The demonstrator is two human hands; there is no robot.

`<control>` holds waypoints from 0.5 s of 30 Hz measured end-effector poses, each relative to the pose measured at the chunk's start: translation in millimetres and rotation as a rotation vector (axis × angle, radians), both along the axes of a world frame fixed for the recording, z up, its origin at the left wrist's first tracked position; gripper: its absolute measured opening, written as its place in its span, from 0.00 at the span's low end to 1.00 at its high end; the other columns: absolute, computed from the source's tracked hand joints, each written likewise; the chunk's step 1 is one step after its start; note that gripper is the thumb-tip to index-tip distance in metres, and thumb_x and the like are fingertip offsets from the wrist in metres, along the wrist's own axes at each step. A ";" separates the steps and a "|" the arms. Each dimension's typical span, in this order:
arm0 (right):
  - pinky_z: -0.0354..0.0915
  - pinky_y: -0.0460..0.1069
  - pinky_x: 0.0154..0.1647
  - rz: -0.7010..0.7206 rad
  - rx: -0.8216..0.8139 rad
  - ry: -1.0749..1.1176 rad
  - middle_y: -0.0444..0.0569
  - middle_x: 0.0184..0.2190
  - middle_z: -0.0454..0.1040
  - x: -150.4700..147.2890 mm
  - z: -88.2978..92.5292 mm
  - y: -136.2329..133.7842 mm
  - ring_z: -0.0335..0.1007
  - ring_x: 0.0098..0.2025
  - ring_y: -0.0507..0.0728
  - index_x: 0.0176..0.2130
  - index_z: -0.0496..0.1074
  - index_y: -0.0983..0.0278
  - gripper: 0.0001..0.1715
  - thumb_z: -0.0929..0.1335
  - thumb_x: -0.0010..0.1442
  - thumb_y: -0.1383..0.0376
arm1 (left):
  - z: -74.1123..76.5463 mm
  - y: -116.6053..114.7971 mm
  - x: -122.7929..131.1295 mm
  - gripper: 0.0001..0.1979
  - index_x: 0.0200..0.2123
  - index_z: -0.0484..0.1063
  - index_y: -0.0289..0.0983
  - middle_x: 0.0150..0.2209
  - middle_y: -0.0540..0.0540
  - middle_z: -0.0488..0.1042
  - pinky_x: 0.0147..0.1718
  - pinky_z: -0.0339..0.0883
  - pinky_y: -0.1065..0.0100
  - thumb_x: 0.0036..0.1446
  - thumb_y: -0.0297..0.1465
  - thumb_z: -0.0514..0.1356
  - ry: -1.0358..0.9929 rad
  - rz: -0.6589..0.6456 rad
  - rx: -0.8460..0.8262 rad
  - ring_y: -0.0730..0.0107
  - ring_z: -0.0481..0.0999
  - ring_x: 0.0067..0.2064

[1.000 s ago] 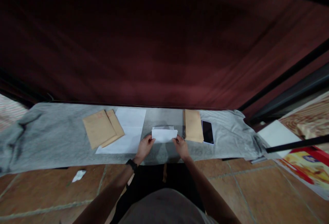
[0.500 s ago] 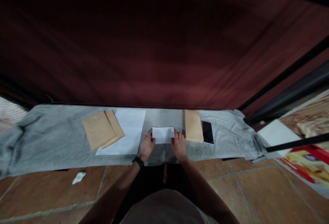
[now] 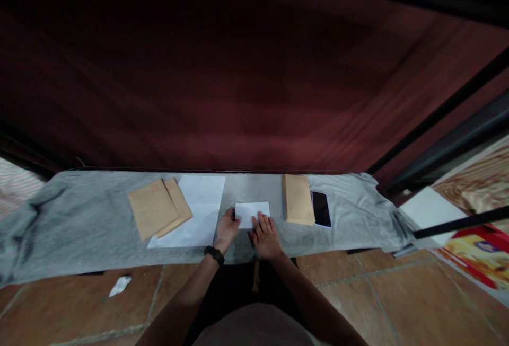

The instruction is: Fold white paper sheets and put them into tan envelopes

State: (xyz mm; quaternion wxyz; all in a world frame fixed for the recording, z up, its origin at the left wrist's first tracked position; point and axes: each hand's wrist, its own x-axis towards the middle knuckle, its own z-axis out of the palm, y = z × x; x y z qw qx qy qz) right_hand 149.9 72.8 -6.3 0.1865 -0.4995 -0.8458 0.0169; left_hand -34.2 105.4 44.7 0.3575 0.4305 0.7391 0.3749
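A small folded white sheet of paper (image 3: 246, 211) lies on the grey cloth in front of me. At its left edge, my left hand (image 3: 227, 228) grips the paper between thumb and fingers. My right hand (image 3: 267, 237) lies open on the lower right part of the sheet, its fingers flat and slightly apart. Left of my hands, larger white paper (image 3: 204, 192) with a crease is spread out. Brown envelopes (image 3: 153, 208) partly cover that paper. To the right stands a stack of brown envelopes (image 3: 299, 200), close beside a phone (image 3: 321, 209) with a dark screen.
The grey cloth (image 3: 95, 219) covers a narrow surface against a dark red curtain (image 3: 238, 97). Black metal bars (image 3: 449, 105) run along the right. A red and yellow box (image 3: 479, 256) sits at the far right. Crumpled white tissue (image 3: 120, 285) lies on the tiled floor.
My right hand has moved from the paper's right edge onto its surface, with fingers laid flat. My left hand remains at the left edge. The view has tilted up slightly.
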 end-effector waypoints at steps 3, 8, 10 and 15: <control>0.48 0.63 0.68 -0.026 -0.037 0.004 0.59 0.69 0.56 -4.6 6.5 -1.5 0.52 0.69 0.66 0.67 0.60 0.64 0.32 0.63 0.69 0.55 | 2.5 -0.2 0.2 0.15 0.38 0.73 0.36 0.24 0.51 0.75 0.32 0.68 0.66 0.43 0.22 0.63 -0.141 0.062 0.008 0.64 0.76 0.31; 0.52 0.61 0.67 -0.088 -0.182 0.140 0.60 0.66 0.61 -13.5 28.6 1.9 0.59 0.65 0.66 0.64 0.64 0.66 0.30 0.66 0.65 0.63 | 13.2 -9.7 9.1 0.16 0.37 0.74 0.35 0.24 0.52 0.74 0.29 0.66 0.69 0.40 0.27 0.66 -0.403 0.107 0.062 0.68 0.74 0.28; 0.55 0.59 0.65 -0.126 -0.296 0.408 0.58 0.62 0.67 -14.3 40.2 8.0 0.64 0.62 0.64 0.60 0.69 0.63 0.25 0.65 0.64 0.67 | 20.4 -13.6 11.7 0.19 0.39 0.74 0.36 0.28 0.50 0.76 0.29 0.66 0.69 0.41 0.32 0.69 -0.477 0.103 0.076 0.68 0.75 0.30; 0.68 0.54 0.52 -0.216 -0.519 1.272 0.50 0.45 0.79 -17.4 58.2 22.0 0.74 0.49 0.60 0.41 0.77 0.58 0.11 0.69 0.61 0.56 | 34.4 -23.9 13.3 0.24 0.46 0.73 0.41 0.46 0.44 0.77 0.37 0.71 0.68 0.47 0.45 0.69 -0.775 0.184 0.050 0.63 0.77 0.47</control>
